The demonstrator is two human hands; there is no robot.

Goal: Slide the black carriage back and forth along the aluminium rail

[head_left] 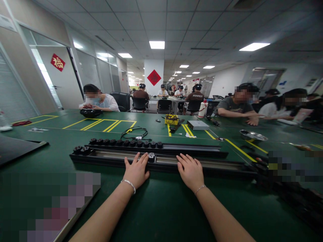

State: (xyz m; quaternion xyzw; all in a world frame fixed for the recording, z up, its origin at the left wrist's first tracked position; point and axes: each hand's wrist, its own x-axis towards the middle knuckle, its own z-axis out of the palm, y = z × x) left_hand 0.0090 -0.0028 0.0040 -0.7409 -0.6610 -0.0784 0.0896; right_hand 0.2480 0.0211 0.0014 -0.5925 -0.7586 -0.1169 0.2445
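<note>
Fingers are apart on both sides, clamped on nothing: I have the left hand (137, 171) loosely spread, palm down, over the near black rail (222, 165), and the right hand (191, 171) flat with extended fingers on the same rail, further toward three o'clock. Taking twelve as straight ahead of the hands, the rail runs from nine to three across the green table (161, 208). In its channel, near twelve, sits a small silver-and-black block (151, 157) — just beside the left fingertips, though I cannot tell whether they touch it. Two black pieces (85, 150) rest at the rail's nine o'clock end. Just beyond lies a second rail (194, 148), with a row of round black pieces (126, 143) along it from ten to twelve. Further out I see a black cable (146, 133) at eleven, a yellow item (171, 119) at twelve, a grey box (198, 125) at one and a metal bowl (252, 135) between two and three. One co-worker (107, 101) sits at ten, another (238, 107) at two.
</note>
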